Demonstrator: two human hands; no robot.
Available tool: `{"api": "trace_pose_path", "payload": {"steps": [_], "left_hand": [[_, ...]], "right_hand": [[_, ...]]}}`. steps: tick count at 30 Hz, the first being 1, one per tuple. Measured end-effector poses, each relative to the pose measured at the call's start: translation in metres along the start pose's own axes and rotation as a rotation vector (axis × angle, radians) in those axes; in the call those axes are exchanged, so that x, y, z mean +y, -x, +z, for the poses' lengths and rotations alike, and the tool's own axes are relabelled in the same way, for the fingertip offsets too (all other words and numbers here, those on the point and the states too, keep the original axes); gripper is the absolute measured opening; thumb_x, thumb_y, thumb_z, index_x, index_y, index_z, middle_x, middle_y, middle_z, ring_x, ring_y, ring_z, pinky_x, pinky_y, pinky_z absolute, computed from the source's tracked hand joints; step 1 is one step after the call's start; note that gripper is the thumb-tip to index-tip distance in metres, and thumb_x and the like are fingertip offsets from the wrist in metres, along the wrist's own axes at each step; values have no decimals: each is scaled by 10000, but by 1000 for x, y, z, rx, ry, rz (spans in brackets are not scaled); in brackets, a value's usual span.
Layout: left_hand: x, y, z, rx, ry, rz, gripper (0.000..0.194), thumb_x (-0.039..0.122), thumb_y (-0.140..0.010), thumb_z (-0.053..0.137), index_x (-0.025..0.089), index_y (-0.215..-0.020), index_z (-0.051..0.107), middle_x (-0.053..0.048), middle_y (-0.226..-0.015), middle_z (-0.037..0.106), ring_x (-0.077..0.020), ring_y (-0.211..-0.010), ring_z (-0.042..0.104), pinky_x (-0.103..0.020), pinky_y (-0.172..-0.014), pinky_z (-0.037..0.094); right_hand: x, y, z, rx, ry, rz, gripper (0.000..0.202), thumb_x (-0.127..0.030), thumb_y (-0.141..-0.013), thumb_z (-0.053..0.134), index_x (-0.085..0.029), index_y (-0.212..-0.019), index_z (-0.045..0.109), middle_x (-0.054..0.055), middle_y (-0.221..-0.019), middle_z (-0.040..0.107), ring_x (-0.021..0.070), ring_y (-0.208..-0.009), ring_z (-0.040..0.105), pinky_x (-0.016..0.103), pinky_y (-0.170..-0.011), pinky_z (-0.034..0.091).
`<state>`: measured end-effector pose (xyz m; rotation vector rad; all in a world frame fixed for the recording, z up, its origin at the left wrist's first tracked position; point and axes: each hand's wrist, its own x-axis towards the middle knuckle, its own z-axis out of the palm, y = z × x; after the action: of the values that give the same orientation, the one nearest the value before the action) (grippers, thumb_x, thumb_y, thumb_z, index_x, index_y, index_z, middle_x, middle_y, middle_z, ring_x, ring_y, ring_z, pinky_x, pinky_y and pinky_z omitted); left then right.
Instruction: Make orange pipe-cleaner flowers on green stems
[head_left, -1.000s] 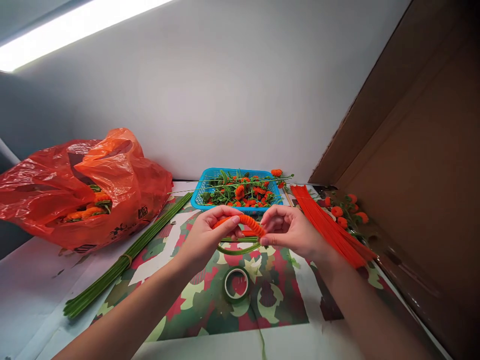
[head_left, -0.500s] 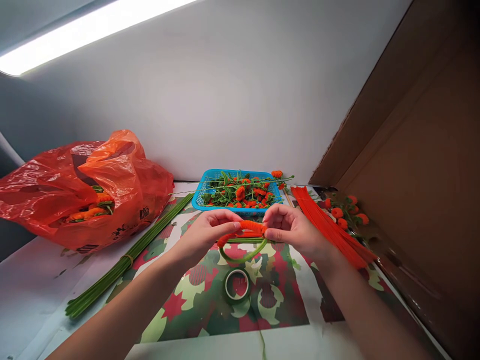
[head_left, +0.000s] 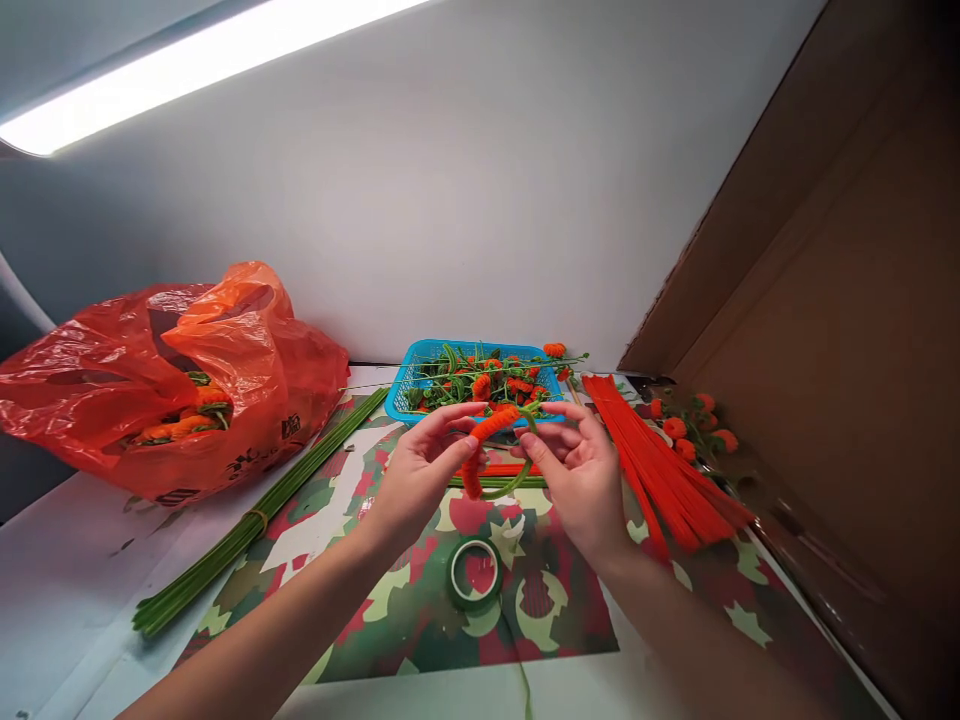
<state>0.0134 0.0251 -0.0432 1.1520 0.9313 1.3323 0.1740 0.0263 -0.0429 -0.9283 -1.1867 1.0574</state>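
Note:
Between both hands is a ring of chenille stem, with an orange coiled part (head_left: 495, 424) on its upper left and a bare green part (head_left: 514, 485) on its lower right. My left hand (head_left: 412, 480) pinches the orange coil between thumb and fingers. Thumb and fingers of my right hand (head_left: 585, 475) close on the green stem where it meets the coil's upper end. Below the hands a roll of green tape (head_left: 456, 575) lies on the camouflage-patterned sheet (head_left: 555, 640). Behind the ring, orange and green stems (head_left: 491, 470) lie across the sheet.
A blue basket (head_left: 391, 400) of orange and green chenille pieces stands at the back. On the left are a red plastic bag (head_left: 285, 350) and a tied bundle of green stems (head_left: 217, 555). Orange stems (head_left: 660, 470) and small orange flowers (head_left: 684, 447) lie right, beside a cardboard wall (head_left: 825, 300).
The ring has tilted, its right end rising. My right hand has turned palm-inward and holds the green part by the coil's end. My left hand stays on the coil.

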Motion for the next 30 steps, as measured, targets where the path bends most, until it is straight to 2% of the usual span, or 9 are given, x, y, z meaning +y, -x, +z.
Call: {"api": "trace_pose_path", "payload": {"steps": [3,6,9,17,20,25,30], "left_hand": [[1,4,3,-48,-99,69,292,303,-806,666,213,-1084,678,34,-680,602,-111,-520,620,-246,-487,553],[2,6,5,-47,-154,161,240,287,-828,644,207,-1048,697,32,-727,573,-89,-456,614,-232,-422,540],[1,6,5,-57,-216,226,205,263,-854,614,212,-1032,703,26,-775,547,-86,-455,631,-230,-421,548],[-1,2,-2,-46,-429,325,196,246,-891,567,224,-1017,716,-11,-870,552,-80,-530,628,-222,-479,541],[0,2,-3,-45,-500,339,197,239,-901,550,223,-1019,708,-21,-893,562,-85,-566,623,-222,-504,519],[-2,1,-3,-28,-634,407,211,238,-927,506,238,-1023,693,-35,-894,582,-141,-772,619,-243,-621,516],[-3,2,-2,-77,-692,438,288,212,-958,431,270,-1123,660,-31,-922,553,-135,-798,595,-259,-670,524]], "right_hand": [[1,3,-2,0,129,-126,273,-253,-812,673,-252,-1072,591,10,-839,698,173,-717,717,305,-694,597],[5,4,-3,2,244,-264,288,-216,-847,628,-272,-1129,612,8,-874,716,162,-728,717,290,-689,591],[6,3,-4,-26,306,-327,216,-191,-867,597,-259,-1056,675,10,-889,726,147,-706,711,264,-666,580],[-2,-3,-10,-83,409,-314,160,-167,-886,545,-202,-943,690,13,-815,674,110,-615,657,213,-571,517],[-4,-5,-12,-131,433,-299,160,-170,-899,515,-196,-917,672,6,-790,641,109,-621,636,218,-583,503],[-5,-6,-14,-180,470,-270,165,-151,-904,478,-193,-916,637,2,-793,614,115,-636,612,234,-609,489],[-6,-6,-12,-203,510,-283,182,-116,-892,465,-193,-918,628,-2,-782,604,121,-642,588,245,-623,475]]}}
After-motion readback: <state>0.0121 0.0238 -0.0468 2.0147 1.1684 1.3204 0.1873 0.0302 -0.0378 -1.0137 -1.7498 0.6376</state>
